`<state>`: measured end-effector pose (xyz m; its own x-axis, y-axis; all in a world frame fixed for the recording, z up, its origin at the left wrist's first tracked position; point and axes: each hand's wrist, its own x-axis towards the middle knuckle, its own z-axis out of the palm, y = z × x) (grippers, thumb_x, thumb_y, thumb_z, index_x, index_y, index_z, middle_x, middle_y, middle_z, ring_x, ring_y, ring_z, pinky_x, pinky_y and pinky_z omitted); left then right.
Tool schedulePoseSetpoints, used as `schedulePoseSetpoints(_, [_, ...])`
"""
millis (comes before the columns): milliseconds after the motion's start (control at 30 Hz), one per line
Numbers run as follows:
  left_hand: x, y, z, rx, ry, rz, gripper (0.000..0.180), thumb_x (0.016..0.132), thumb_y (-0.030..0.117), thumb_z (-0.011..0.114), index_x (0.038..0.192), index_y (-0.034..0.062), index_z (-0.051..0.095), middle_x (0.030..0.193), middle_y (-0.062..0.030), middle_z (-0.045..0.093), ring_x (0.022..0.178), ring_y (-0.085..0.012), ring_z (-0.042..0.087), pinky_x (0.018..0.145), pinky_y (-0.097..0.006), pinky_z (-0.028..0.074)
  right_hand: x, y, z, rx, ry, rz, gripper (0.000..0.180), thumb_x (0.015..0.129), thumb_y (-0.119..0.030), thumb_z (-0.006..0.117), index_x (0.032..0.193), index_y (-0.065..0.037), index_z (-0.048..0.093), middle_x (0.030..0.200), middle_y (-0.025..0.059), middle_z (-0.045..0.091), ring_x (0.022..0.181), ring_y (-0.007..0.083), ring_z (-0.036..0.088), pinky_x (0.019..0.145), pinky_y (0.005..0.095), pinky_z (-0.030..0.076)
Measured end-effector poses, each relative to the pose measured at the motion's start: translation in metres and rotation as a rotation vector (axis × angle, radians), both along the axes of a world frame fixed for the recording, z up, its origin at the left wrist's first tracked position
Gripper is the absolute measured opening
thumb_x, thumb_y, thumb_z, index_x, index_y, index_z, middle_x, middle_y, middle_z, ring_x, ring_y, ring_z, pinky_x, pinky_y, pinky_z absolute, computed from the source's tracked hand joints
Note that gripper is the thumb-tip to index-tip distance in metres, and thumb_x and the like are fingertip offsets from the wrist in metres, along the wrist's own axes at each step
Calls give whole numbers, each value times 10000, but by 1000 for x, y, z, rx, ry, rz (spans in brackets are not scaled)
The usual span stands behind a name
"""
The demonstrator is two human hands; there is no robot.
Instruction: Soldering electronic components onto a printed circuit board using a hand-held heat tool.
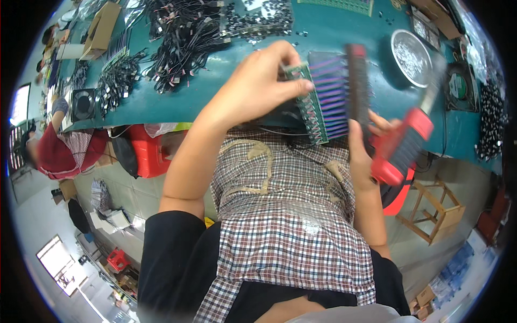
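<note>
Checked cloth of an apron (285,231) fills the near view, over the person's lap below the worktop's (177,102) near edge. Going from the left, a small black fan (83,103) sits near the left end of the worktop, with heaps of black cables (177,37) spread toward its far edge. Next comes the left hand (258,86), fingers curled and pinching the left end of a rack of small green circuit boards (318,102), held just above the near edge with a purple sheen across the rows. Beside it the right hand (366,156) is closed around the grip of a red power screwdriver (401,145), its tip up near a black bar (358,86) on the rack. A round metal dish of screws (412,56) stands toward the right end. Judging from this, steadying the rack firmly and keeping the tool square to it would serve best.
</note>
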<state>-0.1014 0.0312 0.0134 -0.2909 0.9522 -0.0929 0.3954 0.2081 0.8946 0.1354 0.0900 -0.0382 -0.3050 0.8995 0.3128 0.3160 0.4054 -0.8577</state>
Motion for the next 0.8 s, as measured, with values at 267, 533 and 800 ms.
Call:
schedulePoseSetpoints(267, [-13,-67,51,80,-460,338,296,809,109,762,1001,93,537,800,40,612,666,-24,557,513,-163,401,30,18,14,33,101,-123,398,869,39,691,1171,33,431,1120,166,602,957,179,613,789,273,533])
schedulePoseSetpoints(533, [-187,-195,123,314,-148,888,490,840,217,684,1286,49,572,815,47,590,521,-16,464,436,-160,321,35,10,-2,-89,102,-136,413,867,23,709,1171,1,431,1103,115,613,939,149,591,803,247,493])
schedulePoseSetpoints(800, [-420,-228,51,-351,764,972,811,770,613,703,1393,124,532,1428,-216,494,1323,-367,469,1120,-425,347,25,9,10,-184,182,-145,532,843,46,726,1273,3,416,1091,102,596,835,100,549,748,225,481])
